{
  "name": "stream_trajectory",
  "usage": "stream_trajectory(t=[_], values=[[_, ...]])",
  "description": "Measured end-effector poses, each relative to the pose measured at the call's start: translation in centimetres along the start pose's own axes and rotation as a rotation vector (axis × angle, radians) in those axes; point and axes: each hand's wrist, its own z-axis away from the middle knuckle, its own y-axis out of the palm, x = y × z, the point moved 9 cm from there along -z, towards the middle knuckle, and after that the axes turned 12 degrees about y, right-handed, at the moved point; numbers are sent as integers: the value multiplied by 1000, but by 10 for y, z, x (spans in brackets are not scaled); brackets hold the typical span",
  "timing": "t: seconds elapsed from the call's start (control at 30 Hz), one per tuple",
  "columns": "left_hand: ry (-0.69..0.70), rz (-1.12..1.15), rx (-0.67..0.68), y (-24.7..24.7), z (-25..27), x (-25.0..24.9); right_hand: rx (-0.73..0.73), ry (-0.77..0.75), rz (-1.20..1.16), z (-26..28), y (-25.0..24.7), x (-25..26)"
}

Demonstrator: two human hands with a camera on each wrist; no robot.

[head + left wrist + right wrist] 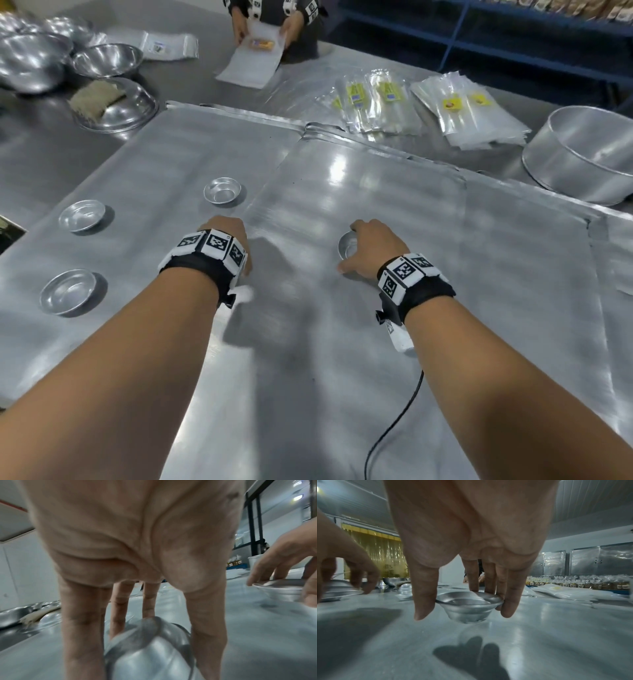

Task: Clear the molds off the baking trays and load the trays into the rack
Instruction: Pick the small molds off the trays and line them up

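Note:
Two flat metal baking trays lie side by side, the left tray (164, 150) and the right tray (394, 192). Three small round metal molds (222, 190) (81, 216) (67, 291) stand loose on the left tray. My left hand (224, 238) reaches down at the seam between the trays; its fingers (82, 635) and thumb curl round a blurred mold (149, 653). My right hand (363, 246) is over the right tray and pinches another mold (467, 605) by its rim, slightly off the tray surface.
Metal bowls (106, 60) and an upturned bowl with a brush (116, 102) stand at the back left. Plastic bags (380, 99) lie behind the trays, a round tin (582, 154) at the right. Another person's hands (263, 31) work across the table. A black cable (394, 428) hangs near my right arm.

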Motion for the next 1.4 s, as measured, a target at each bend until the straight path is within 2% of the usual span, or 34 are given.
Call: stream_trajectory(t=[0.2,0.37,0.77,1.07,1.4], values=[[100,47,9,-3,35,-102,6,-37,-27,48,-19,-59],[217,82,-15,8,70,-198,-1,-37,-52,90,-30,-130],[385,32,20,38,142,-397,-73,91,-114,171,-44,-315],[535,-2,23,54,175,-488,-97,242,-182,220,-44,-411],[844,-42,-20,46,190,-559,-164,419,-222,251,-63,-468]])
